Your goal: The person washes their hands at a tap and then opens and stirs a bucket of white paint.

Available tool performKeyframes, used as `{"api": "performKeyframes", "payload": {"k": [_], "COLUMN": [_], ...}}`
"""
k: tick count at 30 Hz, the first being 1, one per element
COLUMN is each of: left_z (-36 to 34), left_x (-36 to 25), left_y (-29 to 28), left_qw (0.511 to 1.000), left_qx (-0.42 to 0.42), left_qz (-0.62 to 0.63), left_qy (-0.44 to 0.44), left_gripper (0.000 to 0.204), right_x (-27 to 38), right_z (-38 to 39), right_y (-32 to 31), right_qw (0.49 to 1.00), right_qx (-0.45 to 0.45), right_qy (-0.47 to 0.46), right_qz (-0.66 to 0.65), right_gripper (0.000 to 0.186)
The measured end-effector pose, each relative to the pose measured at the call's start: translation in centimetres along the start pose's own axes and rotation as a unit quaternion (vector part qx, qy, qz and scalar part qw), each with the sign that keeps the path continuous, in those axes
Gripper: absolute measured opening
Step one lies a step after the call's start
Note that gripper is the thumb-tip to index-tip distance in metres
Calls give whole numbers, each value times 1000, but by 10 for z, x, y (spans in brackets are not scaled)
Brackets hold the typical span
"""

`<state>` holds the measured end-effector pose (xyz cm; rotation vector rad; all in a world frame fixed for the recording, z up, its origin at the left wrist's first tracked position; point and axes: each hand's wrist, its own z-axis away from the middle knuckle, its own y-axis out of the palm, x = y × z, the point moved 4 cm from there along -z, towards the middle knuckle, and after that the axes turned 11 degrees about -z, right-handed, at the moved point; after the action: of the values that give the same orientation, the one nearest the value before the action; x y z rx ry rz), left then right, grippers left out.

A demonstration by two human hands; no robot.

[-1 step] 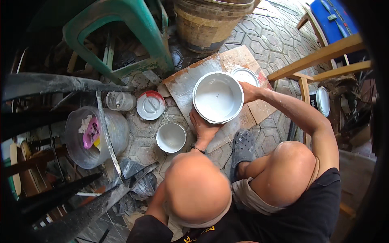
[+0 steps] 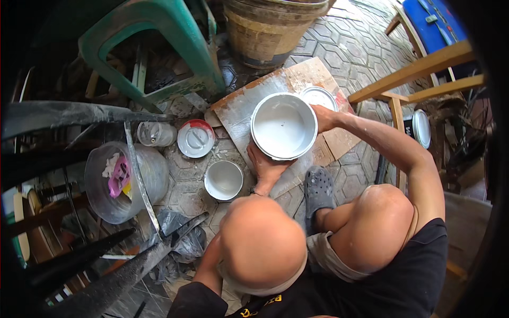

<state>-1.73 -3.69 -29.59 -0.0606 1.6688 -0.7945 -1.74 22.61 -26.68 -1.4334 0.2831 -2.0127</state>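
A wide round can (image 2: 284, 102), whitish inside with a small dark speck near its middle, is gripped between both hands above a worn board (image 2: 237, 114). My left hand (image 2: 265, 166) clasps its near left side, with part of the fingers hidden beneath. On the right side, my right hand (image 2: 323, 117) holds it, the fingertips out of sight behind the wall. A white round lid (image 2: 321, 96) lies on the board beside the right hand. Left of my left hand stands a smaller open can (image 2: 222, 168), pale inside. A red-rimmed lid (image 2: 196, 139) lies just beyond it.
A clear plastic tub (image 2: 151, 177) with a pink item (image 2: 119, 177) stands left, near a clear jar (image 2: 157, 133). A green stool (image 2: 209, 63) and large stained bucket (image 2: 265, 37) are beyond. Wooden frame bars (image 2: 413, 71) border the right; dark metal bars (image 2: 69, 117) the left.
The whole view has shifted very slightly. Both hands keep the same hold on the can.
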Motion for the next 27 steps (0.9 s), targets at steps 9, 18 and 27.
{"api": "performKeyframes", "payload": {"k": [9, 18, 27], "left_z": [-2, -6, 0], "left_x": [-1, -8, -60], "left_y": [-6, -42, -78], "left_qw": [999, 992, 825], "left_qx": [24, 96, 499], "left_qz": [24, -84, 73], "left_qy": [17, 14, -257], "left_gripper": [129, 111, 22], "right_x": [22, -30, 4], "right_z": [-4, -23, -41], "right_y": [-16, -9, -23], "right_qw": [984, 973, 969], "right_qx": [159, 146, 184], "right_qy": [74, 56, -156], "right_qz": [8, -168, -46], "right_gripper": [103, 113, 151]}}
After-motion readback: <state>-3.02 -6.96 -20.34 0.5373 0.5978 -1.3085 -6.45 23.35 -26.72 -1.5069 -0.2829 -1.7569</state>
